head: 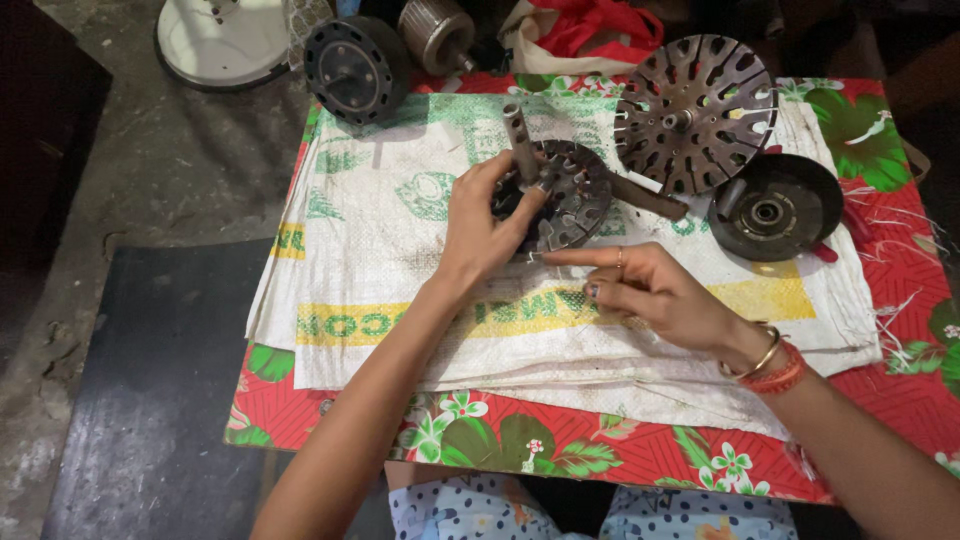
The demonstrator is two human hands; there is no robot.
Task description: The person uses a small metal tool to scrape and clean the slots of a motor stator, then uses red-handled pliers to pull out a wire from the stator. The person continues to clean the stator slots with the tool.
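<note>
My left hand (485, 225) grips a round slotted metal motor core (572, 195) with a shaft sticking up, tilted on the white woven sack (400, 230). My right hand (640, 290) lies just below it, index finger stretched out to the core's lower edge, where a thin wire or sliver shows; whether the fingers pinch it I cannot tell. A ring and bangles are on this hand and wrist.
A larger slotted metal disc (693, 110) lies at the back right, a dark round housing (777, 207) beside it. A black round motor part (355, 68), a metal cylinder (435, 32) and a white disc (222, 40) lie beyond the table. A red floral cloth (880, 330) covers the table.
</note>
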